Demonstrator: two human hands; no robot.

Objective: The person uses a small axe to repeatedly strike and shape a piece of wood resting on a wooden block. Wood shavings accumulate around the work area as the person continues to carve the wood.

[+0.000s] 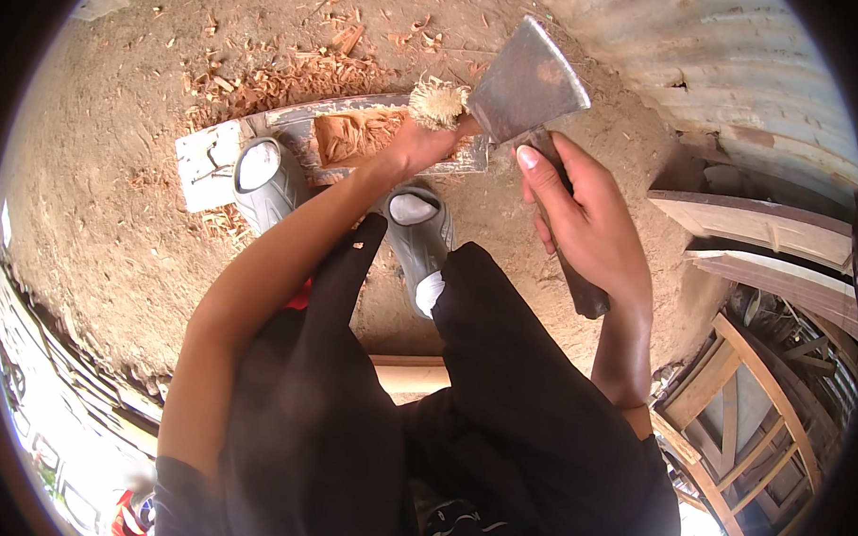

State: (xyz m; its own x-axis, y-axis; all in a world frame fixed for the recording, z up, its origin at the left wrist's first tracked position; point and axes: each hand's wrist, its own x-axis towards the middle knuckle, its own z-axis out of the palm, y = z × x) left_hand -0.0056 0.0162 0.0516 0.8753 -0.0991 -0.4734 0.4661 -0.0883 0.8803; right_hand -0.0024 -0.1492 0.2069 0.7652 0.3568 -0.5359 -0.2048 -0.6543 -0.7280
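While the person sits over the ground (533, 264), the left hand (423, 147) is closed around a tool with a frayed wooden handle (437, 104), its lower end hidden from me, and the right hand (583, 201) grips a hatchet (529, 87) by its dark shaft, thumb laid along it just below the head. The hatchet's broad blade is up beside the frayed top; whether they touch I can't tell. Below them lies a long painted board (203, 162) with a rough hollow cut into it, the left shoe (270, 188) resting over one end, the right shoe (418, 235) near its edge, and shavings (300, 79) strewn beyond. I'd judge the hatchet top-heavy and stiff, easier to steer gripped high but needing a firm hold, with fingers off the bright edge. The frayed top looks soft and splintery, so the other tool is better held lower down. The board seems solid, though its hollowed part may split.
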